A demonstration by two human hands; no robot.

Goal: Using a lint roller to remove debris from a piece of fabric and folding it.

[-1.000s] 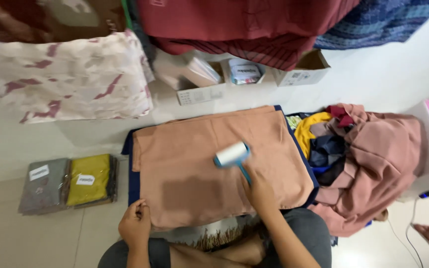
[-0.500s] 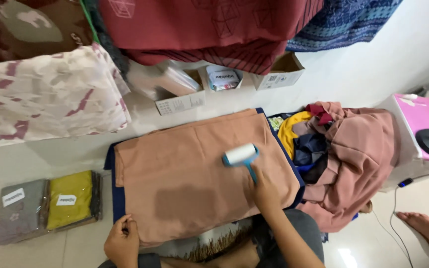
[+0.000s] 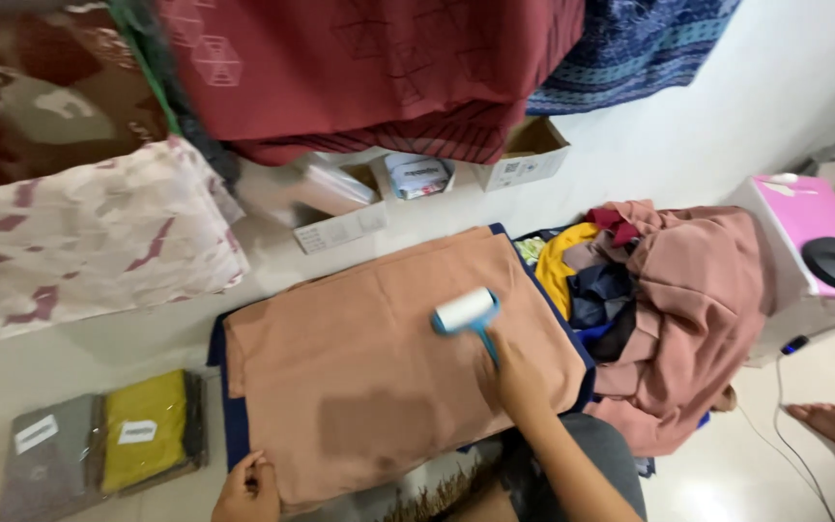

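The right hand (image 3: 514, 379) grips a lint roller (image 3: 464, 312) on the flat brown cloth (image 3: 379, 377); the left hand (image 3: 248, 488) pinches its near edge taut.

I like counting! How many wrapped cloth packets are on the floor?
2: a grey packet at far left, and a yellow packet touching its right side. More may be hidden.

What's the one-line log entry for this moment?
right hand: grips lint roller on tan cloth | left hand: on cloth's near edge | clothes pile: beside cloth
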